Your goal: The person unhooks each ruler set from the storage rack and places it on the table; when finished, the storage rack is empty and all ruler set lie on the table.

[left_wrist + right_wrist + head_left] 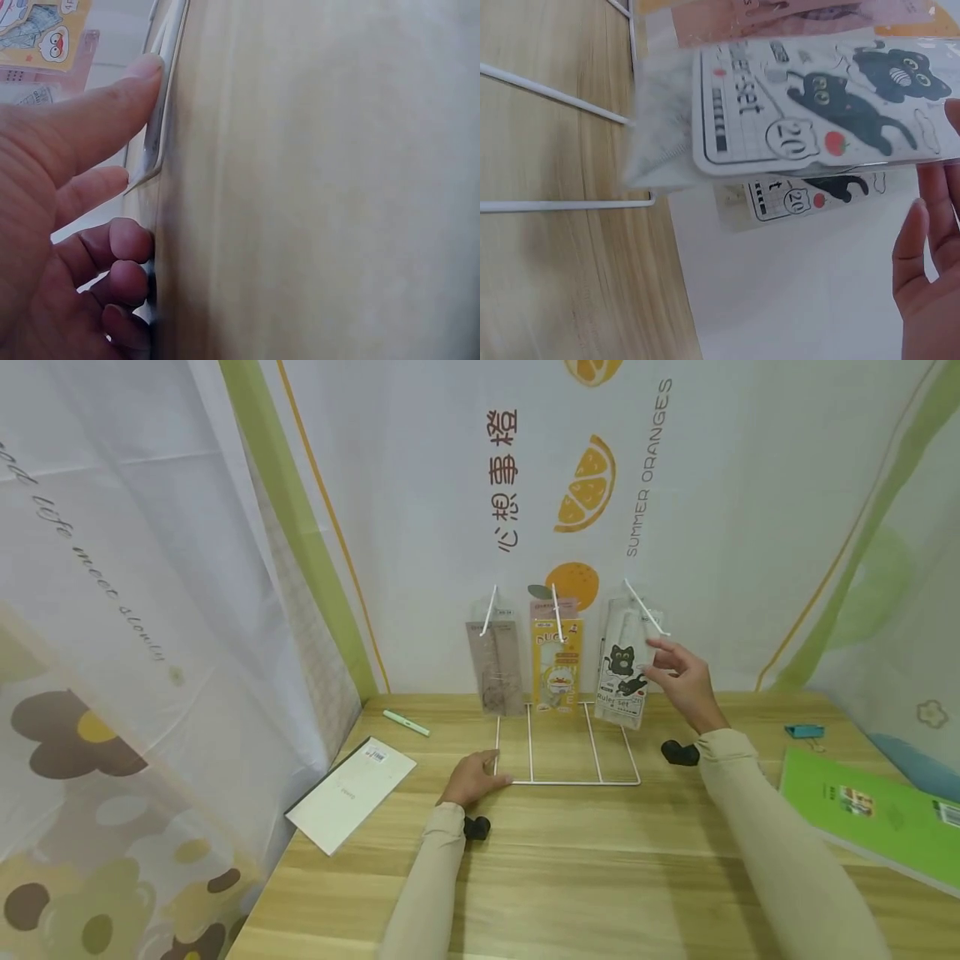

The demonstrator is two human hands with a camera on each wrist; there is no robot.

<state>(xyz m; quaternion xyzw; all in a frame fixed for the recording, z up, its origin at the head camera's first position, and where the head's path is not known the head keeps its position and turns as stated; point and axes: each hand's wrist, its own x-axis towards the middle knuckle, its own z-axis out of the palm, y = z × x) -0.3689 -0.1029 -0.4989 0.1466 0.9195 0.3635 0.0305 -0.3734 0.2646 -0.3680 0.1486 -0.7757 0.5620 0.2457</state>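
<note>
Centre frame: cat-printed "Ruler set" pack being pinched by right hand; wire rack base being pressed by left hand, fingers loosely spread

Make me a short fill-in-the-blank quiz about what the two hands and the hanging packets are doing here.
1. The left hand rests on the front corner of the white wire ____.
2. The right hand touches the ruler set packet printed with black ____.
3. The middle packet on the hooks is mostly ____ in colour.
4. The green pen lies on the wooden ____.

Missing words: rack; cats; yellow; table
</note>
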